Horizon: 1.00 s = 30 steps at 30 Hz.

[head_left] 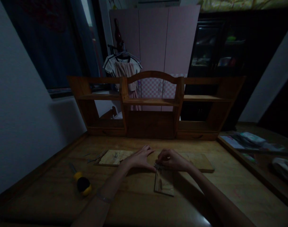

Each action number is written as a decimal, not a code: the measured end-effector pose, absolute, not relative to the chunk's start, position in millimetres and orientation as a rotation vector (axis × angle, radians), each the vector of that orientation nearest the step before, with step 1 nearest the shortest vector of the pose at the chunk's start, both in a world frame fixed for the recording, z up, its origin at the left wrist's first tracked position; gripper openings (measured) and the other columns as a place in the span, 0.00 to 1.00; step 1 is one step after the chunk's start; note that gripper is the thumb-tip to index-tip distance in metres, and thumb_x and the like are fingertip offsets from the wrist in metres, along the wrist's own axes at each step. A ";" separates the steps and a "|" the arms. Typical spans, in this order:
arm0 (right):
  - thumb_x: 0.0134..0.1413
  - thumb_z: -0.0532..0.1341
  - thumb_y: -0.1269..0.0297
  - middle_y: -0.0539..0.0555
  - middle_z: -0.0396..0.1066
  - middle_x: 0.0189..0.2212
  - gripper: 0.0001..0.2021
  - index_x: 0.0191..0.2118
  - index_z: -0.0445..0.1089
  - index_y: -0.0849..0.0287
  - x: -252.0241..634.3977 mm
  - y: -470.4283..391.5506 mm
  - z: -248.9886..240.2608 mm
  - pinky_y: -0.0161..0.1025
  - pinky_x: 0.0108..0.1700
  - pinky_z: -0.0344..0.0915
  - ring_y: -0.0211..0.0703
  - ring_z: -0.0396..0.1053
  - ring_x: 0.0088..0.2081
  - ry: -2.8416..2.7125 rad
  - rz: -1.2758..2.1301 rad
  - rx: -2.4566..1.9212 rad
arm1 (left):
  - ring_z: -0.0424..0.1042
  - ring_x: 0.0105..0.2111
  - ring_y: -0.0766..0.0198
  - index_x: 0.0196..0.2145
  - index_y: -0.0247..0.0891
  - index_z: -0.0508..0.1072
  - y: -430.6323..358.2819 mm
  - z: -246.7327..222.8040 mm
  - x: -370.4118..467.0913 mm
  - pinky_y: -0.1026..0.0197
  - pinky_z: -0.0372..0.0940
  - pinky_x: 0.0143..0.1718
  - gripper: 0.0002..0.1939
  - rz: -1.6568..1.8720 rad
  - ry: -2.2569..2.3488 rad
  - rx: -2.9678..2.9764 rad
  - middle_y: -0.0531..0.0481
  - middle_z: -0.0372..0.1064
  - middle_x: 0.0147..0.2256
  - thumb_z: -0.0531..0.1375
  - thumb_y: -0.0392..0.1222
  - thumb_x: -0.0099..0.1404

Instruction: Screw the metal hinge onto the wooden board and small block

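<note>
My left hand [142,158] rests over the boards with its fingers spread. Its thumb reaches to a small metal piece [158,166], perhaps a hinge, at the far end of a short wooden board [164,183]. Just to the right, my right hand [172,160] has its fingers pinched together at that metal piece; what lies between the fingertips is too dark to make out. One flat wooden board [200,161] extends out behind my right hand. Another board [110,157], with small metal bits on it, lies partly behind my left hand.
A yellow-and-black screwdriver [82,185] lies on the wooden table [134,205] at left. Small screws or pins [93,160] are scattered by the left board. A wooden shelf unit [153,101] stands along the table's back. Papers [248,140] lie beyond the right-hand ledge.
</note>
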State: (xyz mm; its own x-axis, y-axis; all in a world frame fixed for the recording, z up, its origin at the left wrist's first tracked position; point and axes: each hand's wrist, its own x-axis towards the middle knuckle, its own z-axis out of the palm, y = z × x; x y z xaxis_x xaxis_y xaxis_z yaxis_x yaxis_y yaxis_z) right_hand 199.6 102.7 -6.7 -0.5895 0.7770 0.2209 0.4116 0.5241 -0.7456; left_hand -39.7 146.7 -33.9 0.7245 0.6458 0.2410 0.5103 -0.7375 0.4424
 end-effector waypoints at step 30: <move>0.59 0.59 0.62 0.54 0.69 0.42 0.11 0.44 0.77 0.55 211.8 93.9 -23.1 0.33 0.43 0.66 0.36 0.69 0.39 -2.394 0.386 -0.931 | 0.63 0.48 0.54 0.56 0.39 0.69 139.0 -30.8 -29.5 0.56 0.60 0.51 0.42 0.755 0.950 2.727 0.43 0.63 0.47 0.64 0.68 0.50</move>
